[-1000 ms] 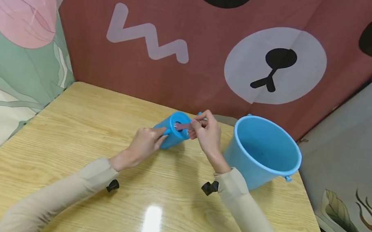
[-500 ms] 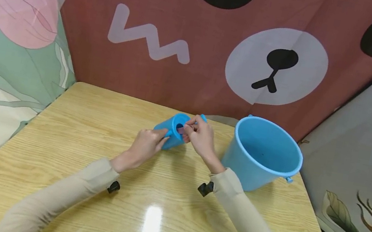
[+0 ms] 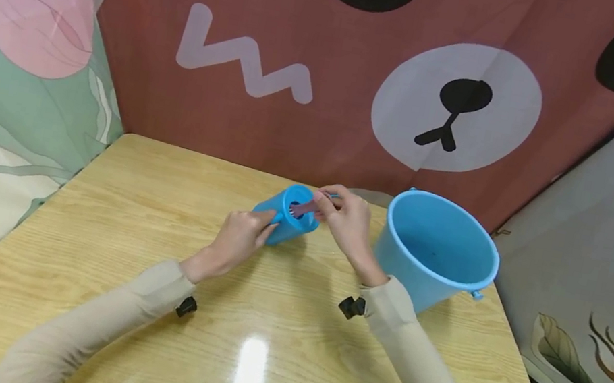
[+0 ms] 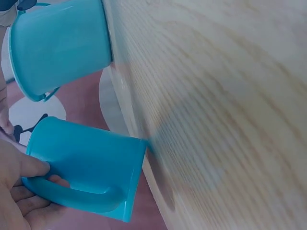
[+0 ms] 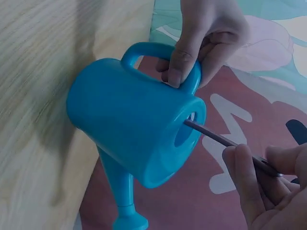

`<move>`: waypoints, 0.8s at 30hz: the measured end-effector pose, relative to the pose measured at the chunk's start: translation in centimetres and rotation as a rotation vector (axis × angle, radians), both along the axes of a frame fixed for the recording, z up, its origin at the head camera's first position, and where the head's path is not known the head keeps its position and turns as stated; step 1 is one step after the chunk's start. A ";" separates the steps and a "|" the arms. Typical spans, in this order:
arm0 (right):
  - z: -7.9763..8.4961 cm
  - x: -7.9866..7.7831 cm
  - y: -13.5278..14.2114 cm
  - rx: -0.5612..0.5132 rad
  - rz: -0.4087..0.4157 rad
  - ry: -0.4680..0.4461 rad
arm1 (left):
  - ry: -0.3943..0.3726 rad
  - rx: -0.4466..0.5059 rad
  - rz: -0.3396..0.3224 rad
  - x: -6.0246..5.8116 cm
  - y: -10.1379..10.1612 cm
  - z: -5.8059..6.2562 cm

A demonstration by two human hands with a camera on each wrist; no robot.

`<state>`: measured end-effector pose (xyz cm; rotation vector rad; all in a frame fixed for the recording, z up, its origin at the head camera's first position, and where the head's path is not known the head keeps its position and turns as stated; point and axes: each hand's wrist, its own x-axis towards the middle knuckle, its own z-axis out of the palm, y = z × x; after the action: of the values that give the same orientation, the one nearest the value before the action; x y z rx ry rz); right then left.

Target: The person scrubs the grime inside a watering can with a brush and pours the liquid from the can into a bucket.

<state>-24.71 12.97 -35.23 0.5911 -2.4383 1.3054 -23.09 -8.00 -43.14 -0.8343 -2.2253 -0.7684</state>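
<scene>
A blue watering can (image 3: 281,231) is tilted over the table, its opening facing the right hand. My left hand (image 3: 239,236) grips the can's handle (image 5: 136,50), thumb on top and fingers curled underneath. My right hand (image 3: 347,222) pinches a thin mauve toothbrush (image 5: 216,136) between thumb and fingers. White bristles show at the brush's head, which sits in the can's round opening (image 5: 184,134). The spout (image 5: 117,179) points down in the right wrist view, on the side away from the handle.
A large blue bucket (image 3: 404,270) stands upright on the wooden table (image 3: 159,193), close to the right forearm. Behind the table hangs a brown curtain (image 3: 232,124) with a bear face. A patterned cloth (image 3: 601,236) hangs along the right side.
My right hand moved the toothbrush deeper into the watering can, then drew it partly back out to the right. The left hand and the can stayed nearly still.
</scene>
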 end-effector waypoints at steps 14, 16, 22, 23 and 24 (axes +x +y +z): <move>-2.5 -0.2 -1.7 0.035 0.039 0.124 | 0.034 -0.014 0.003 0.0 -0.2 -0.3; -2.9 -0.2 -1.8 0.041 0.041 0.121 | 0.042 -0.021 0.000 -0.1 -0.2 -0.4; -2.8 0.0 -1.7 0.012 0.036 0.078 | 0.037 -0.029 -0.006 0.0 -0.3 -0.4; -2.6 0.0 -1.5 0.005 0.031 0.067 | 0.033 -0.027 -0.007 -0.1 -0.3 -0.4; -2.4 0.0 -1.4 -0.002 0.027 0.060 | 0.032 -0.026 -0.007 -0.1 -0.3 -0.4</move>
<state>-24.72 11.58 -37.58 0.6554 -2.3885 1.2816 -23.18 -8.35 -43.49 -0.8614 -2.2103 -0.7255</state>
